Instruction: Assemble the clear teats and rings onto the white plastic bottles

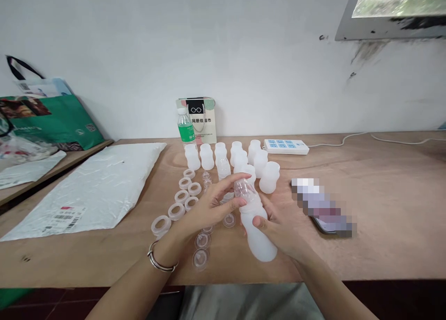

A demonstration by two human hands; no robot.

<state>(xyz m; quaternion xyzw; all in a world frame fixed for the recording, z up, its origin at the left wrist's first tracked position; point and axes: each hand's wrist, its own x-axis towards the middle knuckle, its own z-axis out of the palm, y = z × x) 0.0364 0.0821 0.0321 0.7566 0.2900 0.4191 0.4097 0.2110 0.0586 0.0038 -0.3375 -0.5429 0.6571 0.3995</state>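
Note:
My right hand (278,234) is wrapped around a translucent white baby bottle (256,229), tilted above the table's near edge. At the bottle's neck, my left hand (212,206) pinches a clear nipple (244,188) between thumb and fingers. A silver bangle (158,260) circles my left wrist. Several empty white bottles (237,160) stand in rows just beyond my hands. White collar rings (179,197) lie in a line to the left. Clear nipples (202,250) lie on the table under my left hand.
A wooden table (383,208) carries a phone (324,218) at the right, a white power strip (285,146) with its cord, a green-labelled water bottle (186,127), a small paper bag (202,120) and a white mailer bag (94,190). A green shopping bag (45,120) sits far left.

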